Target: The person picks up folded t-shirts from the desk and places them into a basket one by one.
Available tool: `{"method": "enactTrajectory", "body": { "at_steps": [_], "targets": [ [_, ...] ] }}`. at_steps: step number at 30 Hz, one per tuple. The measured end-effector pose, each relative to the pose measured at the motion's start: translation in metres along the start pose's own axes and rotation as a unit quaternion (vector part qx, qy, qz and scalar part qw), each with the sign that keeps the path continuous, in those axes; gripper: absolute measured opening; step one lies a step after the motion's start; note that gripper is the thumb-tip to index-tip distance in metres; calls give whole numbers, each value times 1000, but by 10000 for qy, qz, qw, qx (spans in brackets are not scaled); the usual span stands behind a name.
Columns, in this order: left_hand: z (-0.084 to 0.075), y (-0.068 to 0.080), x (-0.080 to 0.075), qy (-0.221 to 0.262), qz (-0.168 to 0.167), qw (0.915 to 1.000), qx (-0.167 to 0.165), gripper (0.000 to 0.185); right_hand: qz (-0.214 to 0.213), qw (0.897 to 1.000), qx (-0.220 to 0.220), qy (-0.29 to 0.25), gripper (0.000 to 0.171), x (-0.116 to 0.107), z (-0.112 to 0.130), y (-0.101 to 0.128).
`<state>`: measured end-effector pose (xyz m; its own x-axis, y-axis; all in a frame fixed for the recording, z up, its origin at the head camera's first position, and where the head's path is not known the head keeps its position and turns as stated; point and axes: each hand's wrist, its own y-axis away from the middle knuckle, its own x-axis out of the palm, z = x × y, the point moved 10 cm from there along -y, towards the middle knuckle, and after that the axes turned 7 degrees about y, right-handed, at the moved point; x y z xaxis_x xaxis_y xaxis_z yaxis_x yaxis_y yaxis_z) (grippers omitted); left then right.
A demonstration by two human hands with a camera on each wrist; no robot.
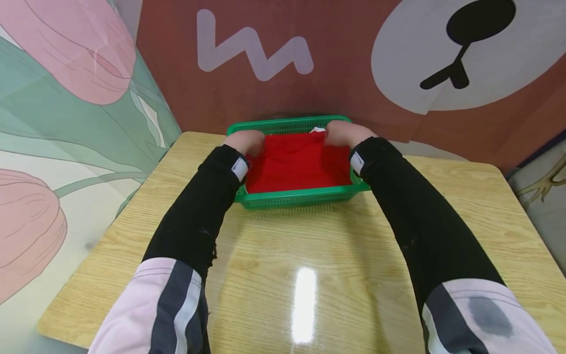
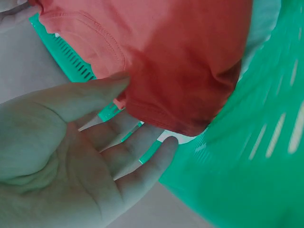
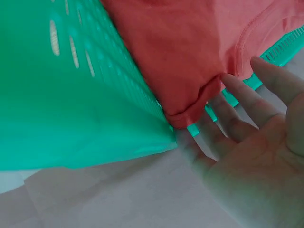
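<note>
A red T-shirt point(image 1: 292, 164) lies spread in a green plastic basket point(image 1: 305, 195); its stitched neckline shows in both wrist views. At the basket's left end is my left hand point(image 1: 248, 142). In the left wrist view, the thumb of that hand point(image 2: 57, 142) lies over the red cloth and the fingers pass under its hem, pinching it. My right hand point(image 1: 346, 133) is at the far right corner. In the right wrist view, the fingers of this hand point(image 3: 256, 137) are extended and touch the sleeve edge, with the thumb apart from them.
The basket stands on a light wooden table point(image 1: 274, 255), near its far edge. Behind it rises a brown wall point(image 1: 283, 98) with cartoon shapes. Something white point(image 1: 317, 130) peeks out beside the shirt at the basket's back rim.
</note>
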<state>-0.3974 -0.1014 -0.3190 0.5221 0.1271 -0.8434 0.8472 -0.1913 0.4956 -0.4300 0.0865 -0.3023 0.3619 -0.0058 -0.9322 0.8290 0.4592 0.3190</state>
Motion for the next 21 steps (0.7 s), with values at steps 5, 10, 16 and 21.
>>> {"method": "enactTrajectory", "body": {
  "at_steps": [5,10,16,21],
  "targets": [
    [-3,0,-3,-181,-310,9993,109,16,-36,9999,112,27,13,1,-4,0],
    [-7,0,-16,-273,-964,9948,191,16,-385,9980,498,-68,13,-8,-12,6],
    [-5,-3,-13,-36,-898,9959,122,19,-194,9985,519,5,21,-7,-12,12],
    [-1,-7,-3,286,-512,9983,16,20,238,9990,374,-43,32,2,-8,10]
  ]
}}
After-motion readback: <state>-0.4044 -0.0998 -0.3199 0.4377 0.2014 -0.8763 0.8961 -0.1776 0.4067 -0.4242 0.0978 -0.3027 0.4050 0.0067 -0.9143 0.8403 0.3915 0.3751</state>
